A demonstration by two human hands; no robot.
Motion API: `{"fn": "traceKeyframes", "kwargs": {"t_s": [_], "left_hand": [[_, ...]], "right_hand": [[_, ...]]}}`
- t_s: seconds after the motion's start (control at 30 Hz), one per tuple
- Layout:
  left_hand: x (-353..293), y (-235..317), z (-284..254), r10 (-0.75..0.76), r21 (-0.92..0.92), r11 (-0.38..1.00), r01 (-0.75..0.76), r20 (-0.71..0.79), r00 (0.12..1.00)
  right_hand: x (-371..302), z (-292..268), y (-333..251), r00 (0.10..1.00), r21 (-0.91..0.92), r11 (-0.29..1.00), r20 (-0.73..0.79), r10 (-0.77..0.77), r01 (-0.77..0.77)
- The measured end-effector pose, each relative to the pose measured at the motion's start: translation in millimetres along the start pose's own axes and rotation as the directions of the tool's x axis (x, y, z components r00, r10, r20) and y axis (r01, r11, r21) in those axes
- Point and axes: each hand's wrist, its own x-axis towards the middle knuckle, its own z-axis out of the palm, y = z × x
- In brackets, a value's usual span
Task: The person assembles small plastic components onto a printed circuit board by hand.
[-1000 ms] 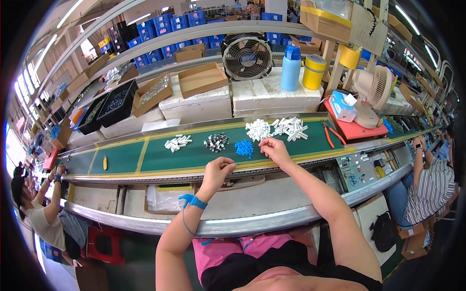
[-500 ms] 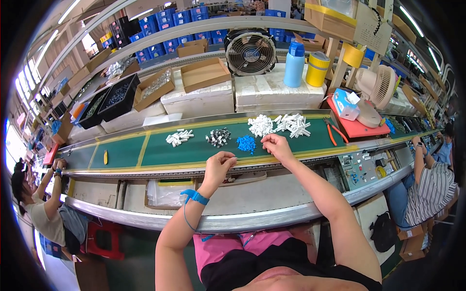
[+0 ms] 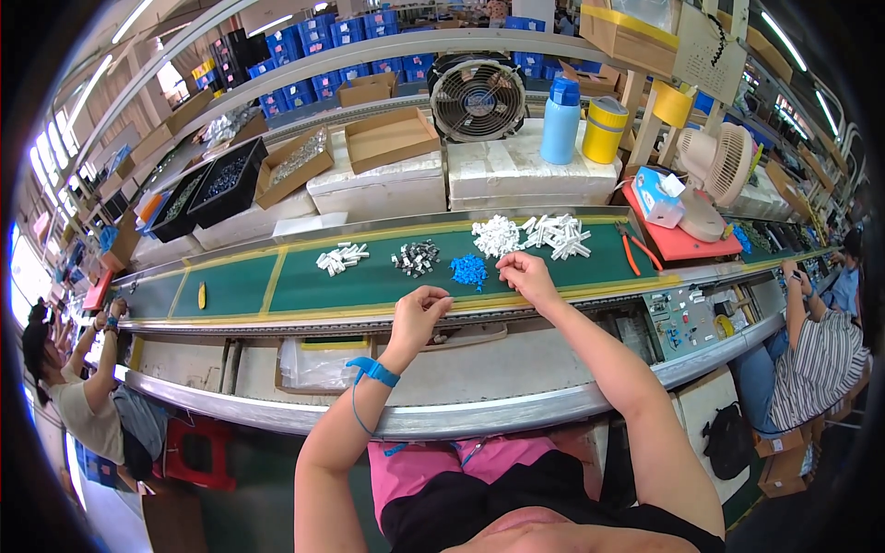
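My left hand (image 3: 420, 319) is pinched at the belt's near edge; whatever lies between its fingertips is too small to make out. A blue wrist strap (image 3: 376, 371) with a cord circles that wrist. Thumb and fingers of my right hand (image 3: 527, 278) are also pinched, just right of a pile of small blue parts (image 3: 468, 269), their grip unclear. Behind it lie a heap of small white parts (image 3: 495, 236) and a heap of longer white pieces (image 3: 558, 238). Black-and-silver parts (image 3: 415, 259) and white tubular pieces (image 3: 341, 258) form piles farther left.
The green belt (image 3: 313, 293) runs across in front of me. Orange-handled pliers (image 3: 631, 251) lie at right, a yellow tool (image 3: 202, 295) at left. Beyond stand a fan (image 3: 477, 100), blue bottle (image 3: 560, 124) and cardboard tray (image 3: 391, 143). Co-workers sit on both sides.
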Motion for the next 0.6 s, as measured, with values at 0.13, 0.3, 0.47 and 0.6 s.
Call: {"fn": "traceKeyframes", "kwargs": {"t_s": [0.13, 0.3, 0.47, 0.6], "left_hand": [[0.7, -2.1, 1.4, 0.004, 0.0, 1.0, -0.004, -0.004, 1.0], [0.3, -2.6, 1.0, 0.016, 0.018, 1.0, -0.016, -0.006, 1.0], [-0.3, -0.8, 1.8, 0.015, 0.001, 1.0, -0.015, 0.003, 1.0], [-0.4, -2.8, 1.7, 0.018, 0.006, 1.0, -0.018, -0.001, 1.0]], "right_hand": [[0.4, -1.1, 0.6, 1.0, -0.017, 1.0, -0.005, -0.008, 0.008], [0.7, -0.6, -0.1, 1.0, -0.014, 1.0, 0.0, -0.007, 0.007], [0.5, -1.5, 0.2, 1.0, -0.018, 1.0, 0.006, 0.006, -0.006], [-0.6, 0.1, -2.1, 1.0, -0.018, 1.0, 0.001, 0.012, -0.012]]}}
